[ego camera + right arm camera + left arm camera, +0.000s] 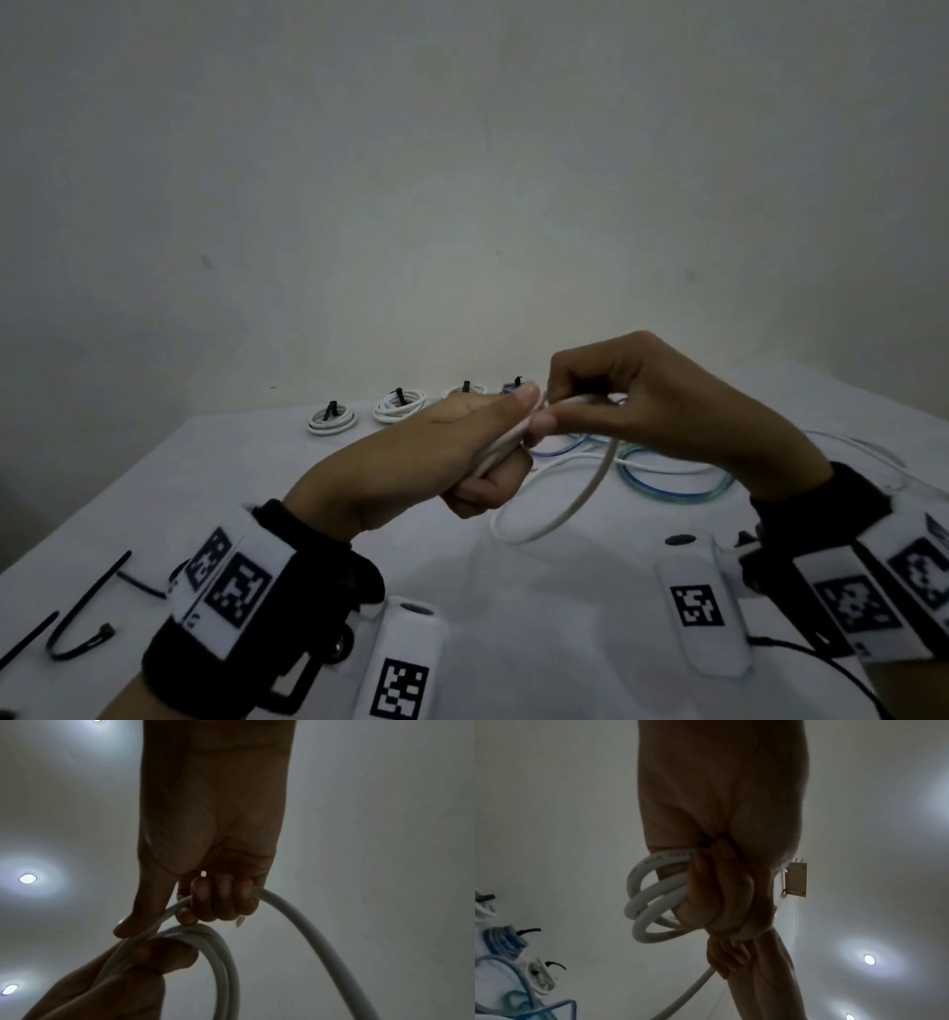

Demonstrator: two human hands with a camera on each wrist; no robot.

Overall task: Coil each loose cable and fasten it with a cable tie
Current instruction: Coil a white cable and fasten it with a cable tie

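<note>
Both hands hold a thick white cable (575, 506) above the table's middle. My left hand (482, 452) grips several coiled loops of it; the left wrist view shows these loops (652, 902) wrapped under curled fingers (706, 882). My right hand (606, 406) meets it from the right, thumb and fingers curled round the free run of the white cable (295, 914), feeding it onto the loops (216, 949). One slack loop hangs down to the cloth. Black cable ties (84, 611) lie at the near left.
Several tied coils stand in a row at the back: white coils (333, 419) (399, 406) (464, 390) and a blue one (513, 385). A loose blue-green cable (672, 480) and a thin white cable (862, 447) lie right. The table (539, 642) is covered in white cloth.
</note>
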